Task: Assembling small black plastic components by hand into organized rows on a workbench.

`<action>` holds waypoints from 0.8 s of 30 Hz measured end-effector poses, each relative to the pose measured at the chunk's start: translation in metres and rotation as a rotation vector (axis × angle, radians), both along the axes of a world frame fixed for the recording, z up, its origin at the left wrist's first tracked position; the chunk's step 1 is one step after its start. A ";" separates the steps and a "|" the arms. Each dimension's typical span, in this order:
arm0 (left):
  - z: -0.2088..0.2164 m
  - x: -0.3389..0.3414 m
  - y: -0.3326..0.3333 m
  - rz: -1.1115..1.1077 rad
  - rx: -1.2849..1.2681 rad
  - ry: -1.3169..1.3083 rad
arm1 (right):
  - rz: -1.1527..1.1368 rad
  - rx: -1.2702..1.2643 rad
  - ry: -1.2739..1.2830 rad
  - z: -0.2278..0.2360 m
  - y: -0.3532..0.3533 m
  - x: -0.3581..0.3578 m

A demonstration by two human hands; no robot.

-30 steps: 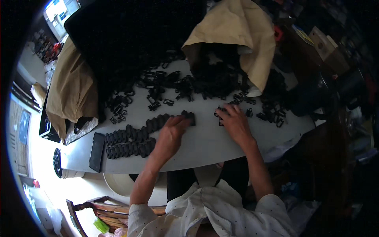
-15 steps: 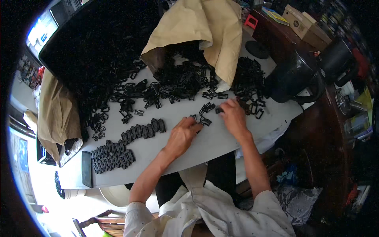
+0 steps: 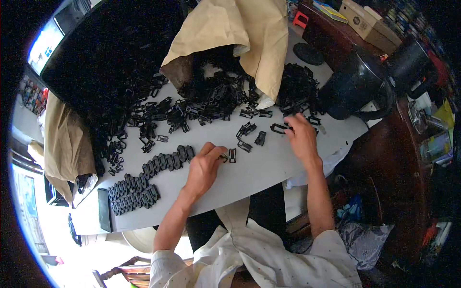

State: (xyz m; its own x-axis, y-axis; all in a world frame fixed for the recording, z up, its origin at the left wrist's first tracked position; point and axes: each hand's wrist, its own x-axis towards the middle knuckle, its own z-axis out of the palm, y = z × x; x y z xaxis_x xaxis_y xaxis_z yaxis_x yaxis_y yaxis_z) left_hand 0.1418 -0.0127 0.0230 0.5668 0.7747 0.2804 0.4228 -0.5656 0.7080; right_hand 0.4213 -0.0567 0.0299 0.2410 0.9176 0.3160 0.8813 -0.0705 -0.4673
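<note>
Left hand (image 3: pixel 204 166) at center: grip pinched on a small dark piece (image 3: pixel 224 157). Right hand (image 3: pixel 303 139): grip loosely curled by a black clip (image 3: pixel 278 128), can't tell if holding. More on the surface (image 3: pixel 254 175). Cardboard box (image 3: pixel 379 36), upper right: dark print, too small.

Left hand (image 3: pixel 206 166) beside small black frame (image 3: pixel 232 155); right hand (image 3: pixel 302 137) near heaped black parts (image 3: pixel 298 86).

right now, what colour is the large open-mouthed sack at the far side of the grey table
The large open-mouthed sack is tan, best seen in the head view.
</note>
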 end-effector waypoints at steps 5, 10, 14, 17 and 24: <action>-0.004 0.001 0.002 -0.002 0.142 0.086 | 0.038 -0.116 -0.154 -0.008 -0.001 0.004; -0.003 0.019 0.001 -0.122 0.372 0.297 | 0.086 -0.072 -0.268 -0.023 0.007 -0.010; -0.008 0.016 0.006 -0.207 0.403 0.301 | 0.053 0.013 -0.212 -0.017 0.000 -0.015; -0.009 0.014 0.003 -0.165 0.364 0.151 | 0.164 -0.006 0.933 -0.033 -0.013 -0.011; -0.026 0.016 -0.032 -0.044 0.105 0.027 | 0.220 -0.201 1.763 0.000 -0.038 -0.038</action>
